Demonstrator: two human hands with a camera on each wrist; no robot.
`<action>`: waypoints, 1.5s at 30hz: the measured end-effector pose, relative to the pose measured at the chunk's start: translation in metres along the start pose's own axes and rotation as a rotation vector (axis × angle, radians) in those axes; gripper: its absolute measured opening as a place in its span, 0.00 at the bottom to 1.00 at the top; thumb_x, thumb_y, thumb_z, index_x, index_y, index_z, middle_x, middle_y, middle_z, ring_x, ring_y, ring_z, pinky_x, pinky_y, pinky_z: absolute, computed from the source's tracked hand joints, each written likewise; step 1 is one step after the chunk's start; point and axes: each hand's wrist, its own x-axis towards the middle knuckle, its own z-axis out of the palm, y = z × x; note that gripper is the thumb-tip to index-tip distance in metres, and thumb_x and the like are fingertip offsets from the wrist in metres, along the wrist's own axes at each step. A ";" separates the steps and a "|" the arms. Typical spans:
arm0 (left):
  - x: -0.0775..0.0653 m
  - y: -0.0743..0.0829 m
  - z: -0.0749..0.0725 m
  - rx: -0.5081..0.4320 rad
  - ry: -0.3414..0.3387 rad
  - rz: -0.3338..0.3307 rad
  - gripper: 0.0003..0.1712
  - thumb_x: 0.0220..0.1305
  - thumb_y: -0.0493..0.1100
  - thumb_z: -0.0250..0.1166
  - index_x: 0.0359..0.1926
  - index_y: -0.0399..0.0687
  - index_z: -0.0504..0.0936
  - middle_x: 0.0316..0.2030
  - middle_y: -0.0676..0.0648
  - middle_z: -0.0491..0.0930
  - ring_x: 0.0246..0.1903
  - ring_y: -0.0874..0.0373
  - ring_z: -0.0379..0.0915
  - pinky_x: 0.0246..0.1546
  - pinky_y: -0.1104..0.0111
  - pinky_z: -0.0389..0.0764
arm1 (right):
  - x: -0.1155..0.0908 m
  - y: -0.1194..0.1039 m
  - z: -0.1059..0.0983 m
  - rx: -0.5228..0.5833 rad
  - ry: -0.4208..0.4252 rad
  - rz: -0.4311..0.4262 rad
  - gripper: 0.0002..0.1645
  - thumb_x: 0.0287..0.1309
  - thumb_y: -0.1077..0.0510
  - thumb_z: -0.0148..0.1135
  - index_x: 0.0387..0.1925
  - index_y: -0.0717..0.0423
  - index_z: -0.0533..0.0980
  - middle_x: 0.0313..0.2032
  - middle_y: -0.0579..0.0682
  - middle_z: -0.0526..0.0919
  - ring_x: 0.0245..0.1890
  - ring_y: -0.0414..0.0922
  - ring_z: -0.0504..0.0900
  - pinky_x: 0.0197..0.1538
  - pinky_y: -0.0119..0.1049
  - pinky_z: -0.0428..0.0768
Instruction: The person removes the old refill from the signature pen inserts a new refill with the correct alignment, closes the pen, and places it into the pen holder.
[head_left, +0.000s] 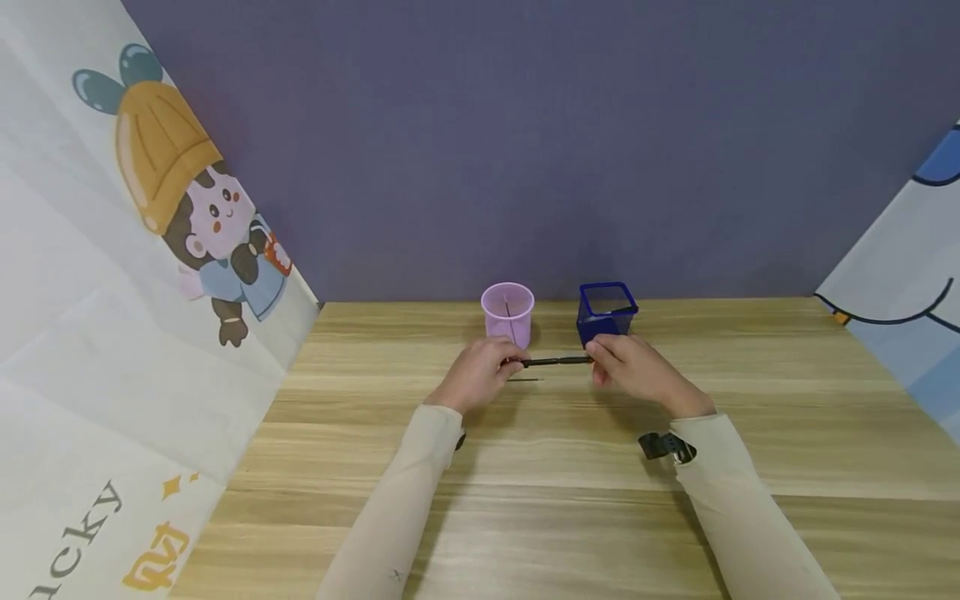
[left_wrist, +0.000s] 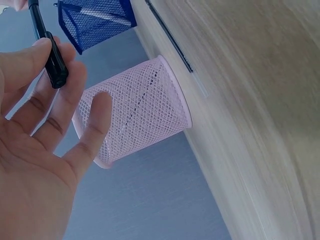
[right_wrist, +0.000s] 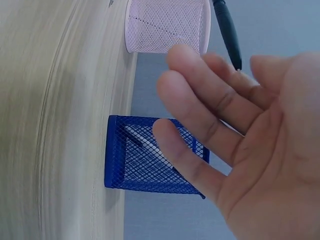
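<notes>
A black pen (head_left: 557,361) lies level between both hands, above the tabletop. My left hand (head_left: 476,375) pinches its left end between thumb and fingers; a clip shows on the pen (left_wrist: 55,65) there, in the left wrist view. At the pen's other end, the thumb and forefinger of my right hand (head_left: 637,371) hold the tapered tip (right_wrist: 237,62). The right hand's other fingers are spread loosely. Below the pen, a thin dark pen refill (left_wrist: 172,40) with a clear end rests on the table.
Behind the left hand stands a pink mesh pen holder (head_left: 495,327) with a thin dark stick inside. A blue square mesh pen holder (head_left: 592,327), behind the right hand, contains a white-and-black pen-like item (right_wrist: 150,145). A grey-blue panel (head_left: 555,150) closes off the wooden table's (head_left: 555,517) back.
</notes>
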 end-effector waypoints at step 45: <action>-0.002 0.001 -0.005 -0.010 0.008 -0.008 0.11 0.69 0.41 0.67 0.50 0.49 0.89 0.45 0.50 0.88 0.49 0.55 0.83 0.57 0.61 0.82 | 0.001 -0.005 0.000 0.004 -0.005 -0.036 0.16 0.79 0.56 0.50 0.34 0.53 0.79 0.25 0.43 0.83 0.27 0.39 0.80 0.32 0.33 0.78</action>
